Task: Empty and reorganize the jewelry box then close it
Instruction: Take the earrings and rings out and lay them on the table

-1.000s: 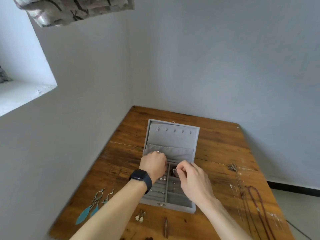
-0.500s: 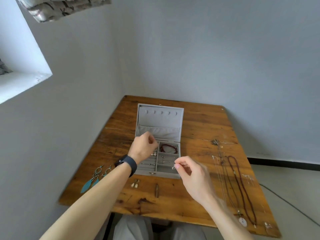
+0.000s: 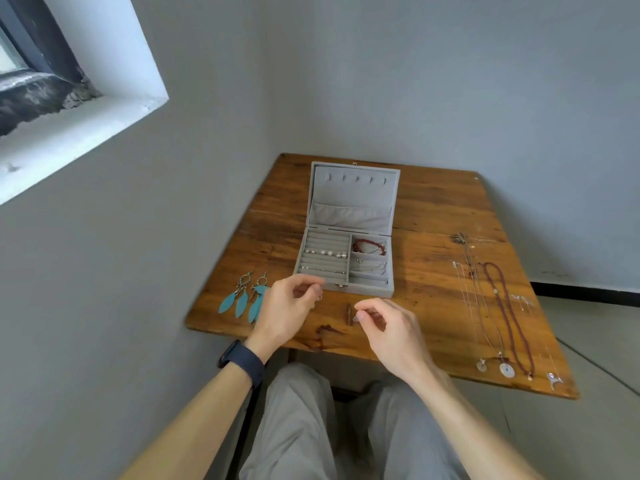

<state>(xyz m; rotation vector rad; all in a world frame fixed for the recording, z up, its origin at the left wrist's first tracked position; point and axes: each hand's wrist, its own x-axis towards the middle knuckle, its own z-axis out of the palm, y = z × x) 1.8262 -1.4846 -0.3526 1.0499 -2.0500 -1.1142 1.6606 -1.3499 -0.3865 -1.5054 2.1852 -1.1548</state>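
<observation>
The grey jewelry box (image 3: 341, 289) stands open on the wooden table (image 3: 436, 209), its lid (image 3: 355, 199) upright. Inside lie pearl earrings (image 3: 325, 253) in the ring rolls, a red bracelet (image 3: 369, 245) and thin silver chains (image 3: 370, 268). My left hand (image 3: 285, 315) hovers at the box's front left corner, thumb against curled fingertips, pinching a small metal piece that is barely visible. My right hand (image 3: 393, 329) is over the table's front edge and pinches a tiny silver piece (image 3: 356, 319) between thumb and forefinger.
Teal feather earrings (image 3: 246, 299) lie at the table's left front. A small brown stick (image 3: 349, 313) lies in front of the box. Several necklaces (image 3: 502, 306) are stretched out on the right side. The wall is close on the left, and my knees (image 3: 346, 427) are under the table's front edge.
Both hands have come out of the box and drawn back toward the table's front edge, each with fingers pinched. The view has pulled back and tilted down.
</observation>
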